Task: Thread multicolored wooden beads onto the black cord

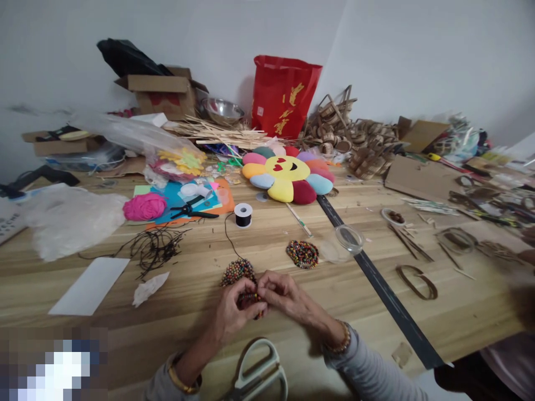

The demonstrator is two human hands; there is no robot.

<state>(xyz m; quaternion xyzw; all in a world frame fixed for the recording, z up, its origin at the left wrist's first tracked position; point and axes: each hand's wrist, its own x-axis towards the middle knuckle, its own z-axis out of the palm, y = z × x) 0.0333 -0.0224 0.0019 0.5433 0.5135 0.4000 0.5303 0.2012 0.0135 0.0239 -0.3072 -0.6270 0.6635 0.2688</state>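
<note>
My left hand [236, 309] is closed round a strand of small dark and coloured beads [249, 298], part of which hangs below the fingers. Close against it, my right hand [282, 292] pinches at the strand's edge; its fingertips hide what exactly lies between them. Just beyond my hands is a woven mass of multicoloured beads [238, 272]. A black cord runs from there back to a white spool [243, 215] wound with black cord. To the right lies a coiled pile of beads [302, 254]. Scissors with pale handles [261, 370] rest near my body.
A dark strip [388, 298] crosses the table, with a clear round lid [349, 239] on it. Black cord scraps [156, 248], pliers [192, 210] and pink yarn [145, 206] lie left. A flower cushion [288, 172] sits behind. Another person's dark clothing [501, 367] shows at right.
</note>
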